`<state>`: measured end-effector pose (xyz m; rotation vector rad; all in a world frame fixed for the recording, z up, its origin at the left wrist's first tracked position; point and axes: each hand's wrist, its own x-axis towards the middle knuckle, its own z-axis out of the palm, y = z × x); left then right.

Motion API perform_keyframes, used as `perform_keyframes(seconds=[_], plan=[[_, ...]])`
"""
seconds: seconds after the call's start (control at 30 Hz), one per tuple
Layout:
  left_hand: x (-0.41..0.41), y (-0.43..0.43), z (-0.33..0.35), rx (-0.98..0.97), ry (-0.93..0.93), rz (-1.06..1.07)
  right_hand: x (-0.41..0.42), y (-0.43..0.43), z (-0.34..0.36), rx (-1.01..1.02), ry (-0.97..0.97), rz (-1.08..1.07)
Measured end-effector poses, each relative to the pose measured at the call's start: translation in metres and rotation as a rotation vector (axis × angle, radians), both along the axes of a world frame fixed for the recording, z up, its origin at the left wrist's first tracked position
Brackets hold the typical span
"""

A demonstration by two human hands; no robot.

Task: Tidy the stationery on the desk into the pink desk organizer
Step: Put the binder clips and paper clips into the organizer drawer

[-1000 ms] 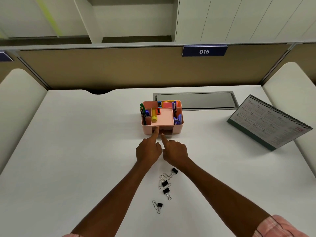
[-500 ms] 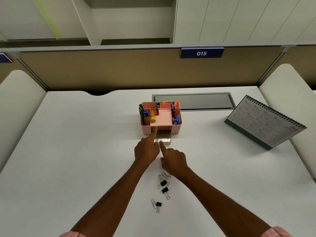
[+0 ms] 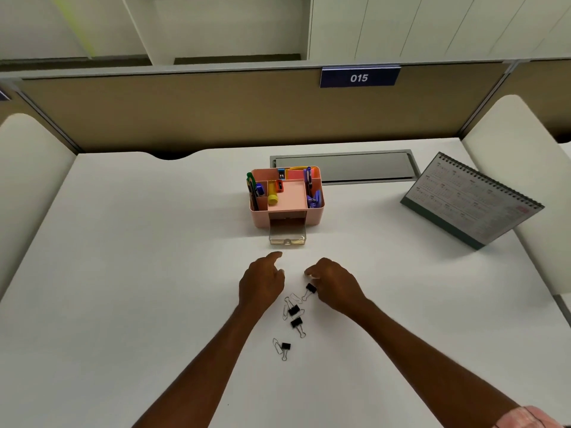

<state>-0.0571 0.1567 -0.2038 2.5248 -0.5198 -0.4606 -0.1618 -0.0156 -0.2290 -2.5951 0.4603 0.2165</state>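
The pink desk organizer (image 3: 315, 216) stands mid-desk with pens, a yellow marker, a stapler and clips in its compartments. Its clear front drawer (image 3: 287, 234) is pulled out toward me. Several black binder clips lie on the desk: one (image 3: 310, 288) right beside my right hand, two (image 3: 293, 310) (image 3: 297, 323) between my wrists, one (image 3: 285, 346) nearer me, with silver paper clips (image 3: 277, 345) among them. My left hand (image 3: 262, 284) hovers loosely curled, index finger pointing at the drawer. My right hand (image 3: 335, 284) is curled above the nearest binder clip, holding nothing.
A spiral desk calendar (image 3: 469, 197) stands at the right. A grey cable hatch (image 3: 343, 166) sits in the white desk (image 3: 139, 273) behind the organizer. A tan partition with a "015" sign (image 3: 359, 77) closes the back, with cushioned side panels left and right.
The drawer has slid out of the organizer. Both hands have pulled back from the organizer's front toward me, over the binder clips.
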Motion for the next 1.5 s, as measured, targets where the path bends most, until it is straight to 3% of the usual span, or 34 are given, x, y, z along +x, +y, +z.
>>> perform_keyframes(seconds=[0.33, 0.63, 0.87, 1.0, 1.27, 1.5], plan=[[-0.048, 0.031, -0.022, 0.006, 0.084, -0.026, -0.024, 0.000, -0.001, -0.184, -0.011, 0.312], [-0.067, 0.035, -0.023, -0.027, 0.043, -0.061, -0.009, -0.010, 0.020, -0.095, -0.081, 0.164], [-0.075, 0.033, -0.021, -0.011, 0.018, -0.072, 0.066, -0.014, 0.050, -0.184, -0.207, 0.045], [-0.079, 0.037, -0.022, -0.020, 0.031, -0.056, 0.105, -0.014, 0.057, -0.242, -0.147, 0.033], [-0.086, 0.045, -0.028, -0.062, 0.010, -0.050, 0.132, -0.014, 0.045, -0.422, 0.029, 0.243], [-0.090, 0.043, -0.031, -0.068, -0.038, -0.023, 0.137, -0.015, 0.044, -0.428, 0.077, 0.220]])
